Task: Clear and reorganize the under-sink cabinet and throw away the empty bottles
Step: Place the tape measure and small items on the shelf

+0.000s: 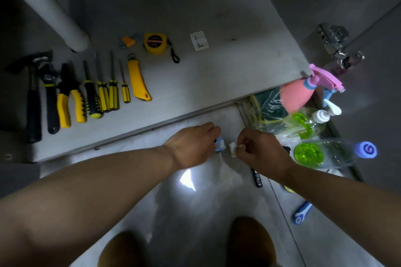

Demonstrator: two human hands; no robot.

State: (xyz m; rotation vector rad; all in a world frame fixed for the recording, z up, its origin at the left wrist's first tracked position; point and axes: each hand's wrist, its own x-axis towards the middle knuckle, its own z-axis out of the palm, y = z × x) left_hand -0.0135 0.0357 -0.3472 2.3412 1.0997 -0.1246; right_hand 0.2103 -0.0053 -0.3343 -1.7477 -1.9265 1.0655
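My left hand (pixel 193 144) is curled around a small light-blue object (pixel 220 146) just above the floor in front of the cabinet. My right hand (pixel 263 149) pinches a small white piece (pixel 234 148) right beside it; the two pieces nearly touch. A translucent plastic sheet or bag (pixel 225 167) hangs below them. To the right lie a clear bottle with green liquid and a purple cap (pixel 332 153), a white pump bottle (pixel 319 118) and a pink spray bottle (pixel 297 95).
On the cabinet floor (pixel 227 67) lie a hammer (pixel 32 93), wrench, pliers, several yellow-black screwdrivers (pixel 106 93), a yellow utility knife (pixel 137 80), a tape measure (pixel 155 43) and a padlock. A grey drain pipe (pixel 43 4) stands at left. A blue-handled tool (pixel 301 212) lies on the floor.
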